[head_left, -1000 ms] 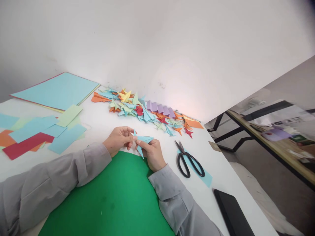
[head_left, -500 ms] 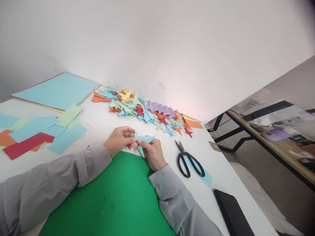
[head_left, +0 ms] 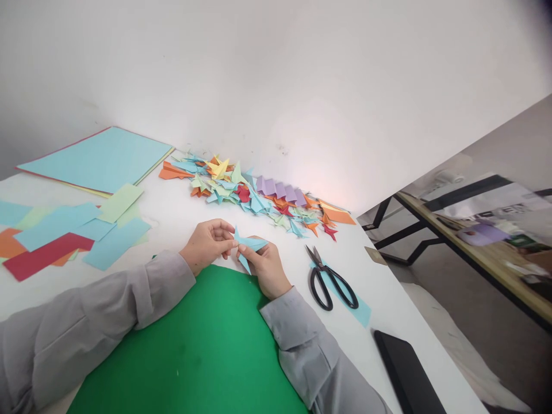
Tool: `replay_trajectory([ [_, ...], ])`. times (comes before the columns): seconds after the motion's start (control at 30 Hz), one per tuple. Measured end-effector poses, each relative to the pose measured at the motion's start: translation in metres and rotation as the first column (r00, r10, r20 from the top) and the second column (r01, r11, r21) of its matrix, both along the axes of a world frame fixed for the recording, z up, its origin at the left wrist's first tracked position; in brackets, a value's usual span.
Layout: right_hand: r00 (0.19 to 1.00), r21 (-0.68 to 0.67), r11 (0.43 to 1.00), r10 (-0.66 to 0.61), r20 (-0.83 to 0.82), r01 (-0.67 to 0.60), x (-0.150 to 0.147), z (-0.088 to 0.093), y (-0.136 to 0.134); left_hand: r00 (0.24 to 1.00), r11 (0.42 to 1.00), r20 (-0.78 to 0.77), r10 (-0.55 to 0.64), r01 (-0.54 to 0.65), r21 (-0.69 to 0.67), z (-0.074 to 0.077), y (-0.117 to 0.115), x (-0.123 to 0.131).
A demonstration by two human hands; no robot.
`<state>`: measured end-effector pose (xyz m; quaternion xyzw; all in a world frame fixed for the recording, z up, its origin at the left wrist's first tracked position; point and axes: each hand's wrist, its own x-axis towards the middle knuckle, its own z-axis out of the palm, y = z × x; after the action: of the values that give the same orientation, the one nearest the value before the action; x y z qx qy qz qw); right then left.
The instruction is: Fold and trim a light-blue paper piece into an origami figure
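A light blue folded paper figure point(head_left: 254, 244) with pointed ends is held between my two hands, just above the far edge of a green mat point(head_left: 185, 345). My left hand point(head_left: 210, 244) pinches its left side between thumb and fingertips. From the other side my right hand point(head_left: 267, 265) grips the body, thumb on top; the curled fingers hide part of the paper. Beyond my hands lies a heap of folded paper figures point(head_left: 259, 201) in several colours, along the wall.
Black-handled scissors point(head_left: 332, 282) lie on a blue paper strip point(head_left: 361, 313) to the right, near a black flat object point(head_left: 407, 371). At left are cut paper rectangles point(head_left: 52, 253) and stacked coloured sheets point(head_left: 99, 158). A wooden shelf point(head_left: 478, 253) stands beyond the table's right edge.
The blue paper figure has tilted slightly in my fingers, and its right point now shows shorter. Both hands keep their hold in nearly the same place. The view has shifted very slightly.
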<state>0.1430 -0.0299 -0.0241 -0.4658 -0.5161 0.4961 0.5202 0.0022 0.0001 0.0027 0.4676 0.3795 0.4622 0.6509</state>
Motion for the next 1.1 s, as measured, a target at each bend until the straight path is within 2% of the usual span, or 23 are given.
replay_trajectory([
  [0.13, 1.0, 0.034, 0.999, 0.007, -0.012, -0.006, 0.001, 0.0, 0.0, 1.0, 0.999, 0.003, -0.027, 0.027, -0.019, -0.003, 0.001, -0.001],
  [0.33, 0.999, -0.005, 0.999, 0.043, -0.033, -0.044, 0.001, 0.003, -0.002, 0.991, 0.99, 0.064, -0.115, 0.12, -0.073, -0.006, 0.003, -0.004],
  [0.5, 0.989, -0.024, 0.995, 0.097, -0.107, -0.1, 0.0, 0.01, -0.004, 0.98, 0.976, 0.113, -0.164, 0.177, -0.126, -0.004, 0.003, -0.006],
  [0.83, 0.977, -0.035, 0.985, 0.163, -0.134, -0.169, 0.001, 0.016, -0.007, 0.944, 0.935, 0.131, -0.302, 0.32, -0.15, -0.001, 0.002, -0.009],
  [1.0, 0.973, -0.008, 0.984, 0.177, -0.152, -0.18, 0.003, 0.014, -0.006, 0.943, 0.933, 0.135, -0.306, 0.325, -0.157, -0.002, 0.002, -0.009],
  [1.1, 0.983, -0.027, 0.992, 0.12, -0.142, -0.125, 0.003, 0.012, -0.005, 0.952, 0.943, 0.143, -0.271, 0.292, -0.159, -0.003, 0.002, -0.007],
])
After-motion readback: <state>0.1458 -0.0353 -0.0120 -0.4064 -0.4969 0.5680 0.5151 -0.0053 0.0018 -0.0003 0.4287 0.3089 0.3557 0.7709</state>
